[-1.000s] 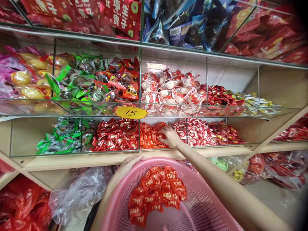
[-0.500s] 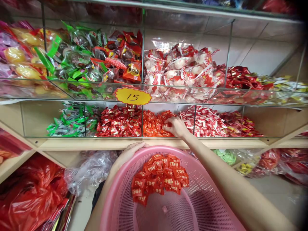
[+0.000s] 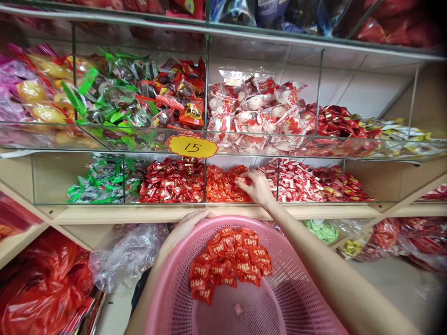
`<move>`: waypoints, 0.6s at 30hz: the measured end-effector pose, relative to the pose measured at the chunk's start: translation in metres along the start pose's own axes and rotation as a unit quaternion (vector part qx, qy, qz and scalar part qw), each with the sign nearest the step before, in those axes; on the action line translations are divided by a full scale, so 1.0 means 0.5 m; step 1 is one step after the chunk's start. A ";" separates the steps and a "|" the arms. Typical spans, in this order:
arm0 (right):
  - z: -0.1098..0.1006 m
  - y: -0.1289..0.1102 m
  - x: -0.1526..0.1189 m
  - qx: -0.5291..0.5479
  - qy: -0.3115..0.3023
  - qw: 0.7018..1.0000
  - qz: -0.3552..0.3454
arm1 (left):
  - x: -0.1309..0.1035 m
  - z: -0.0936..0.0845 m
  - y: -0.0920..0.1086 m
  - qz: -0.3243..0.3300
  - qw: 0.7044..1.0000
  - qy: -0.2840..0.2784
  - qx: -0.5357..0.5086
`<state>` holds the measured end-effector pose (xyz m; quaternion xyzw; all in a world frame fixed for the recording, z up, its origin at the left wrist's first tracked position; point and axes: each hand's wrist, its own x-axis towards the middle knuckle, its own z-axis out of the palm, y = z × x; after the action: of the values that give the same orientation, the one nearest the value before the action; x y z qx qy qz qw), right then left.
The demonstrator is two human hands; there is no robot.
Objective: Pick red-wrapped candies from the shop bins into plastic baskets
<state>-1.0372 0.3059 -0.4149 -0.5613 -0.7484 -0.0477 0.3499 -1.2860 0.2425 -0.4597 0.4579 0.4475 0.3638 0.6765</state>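
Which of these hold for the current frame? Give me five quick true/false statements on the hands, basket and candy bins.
1. The left hand grips the rim of the pink basket. True.
2. The right hand is inside the basket. False: it reaches into the shelf bin of orange-red candies.
3. The basket holds a pile of orange-red wrapped candies. True.
4. The yellow price tag reads 25. False: it reads 15.
5. The green-wrapped candies lie in the bin just right of the right hand. False: they are far to the left; red-and-white candies lie to its right.
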 end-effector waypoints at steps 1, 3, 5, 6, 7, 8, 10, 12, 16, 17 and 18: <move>-0.007 -0.009 -0.010 0.026 0.024 0.999 0.004 | 0.001 -0.001 -0.001 0.007 1.000 0.001 0.006; -0.022 -0.036 -0.042 0.086 0.056 0.995 -0.002 | 0.002 -0.004 -0.004 0.025 0.999 0.001 0.026; -0.036 -0.073 -0.085 0.141 0.043 0.989 -0.031 | 0.000 -0.004 -0.005 0.032 0.999 -0.011 0.042; -0.040 -0.092 -0.107 0.160 0.015 0.986 -0.054 | -0.001 -0.003 -0.005 0.033 0.998 -0.021 0.046; -0.043 -0.110 -0.127 0.173 -0.019 0.982 -0.079 | -0.004 -0.002 -0.005 0.038 0.998 -0.029 0.044; -0.043 -0.126 -0.145 0.181 -0.050 0.977 -0.101 | -0.006 -0.001 -0.003 0.047 0.997 -0.039 0.038; -0.037 -0.152 -0.167 0.186 -0.100 0.969 -0.129 | -0.010 0.002 0.000 0.061 0.996 -0.063 0.032; -0.024 -0.168 -0.173 0.186 -0.130 0.964 -0.137 | -0.011 0.003 0.004 0.076 0.993 -0.085 0.037; 0.005 -0.175 -0.166 0.187 -0.145 0.964 -0.123 | -0.004 -0.003 0.003 0.112 0.988 -0.100 0.035; 0.010 -0.173 -0.166 0.188 -0.143 0.965 -0.116 | -0.002 -0.005 0.000 0.109 0.988 -0.103 0.024; 0.015 -0.172 -0.166 0.186 -0.142 0.966 -0.109 | 0.000 -0.007 -0.003 0.100 0.989 -0.107 0.010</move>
<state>-1.1053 0.2110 -0.4407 -0.4021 -0.8429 0.1350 0.3312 -1.2891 0.2429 -0.4619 0.5435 0.3286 0.3740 0.6758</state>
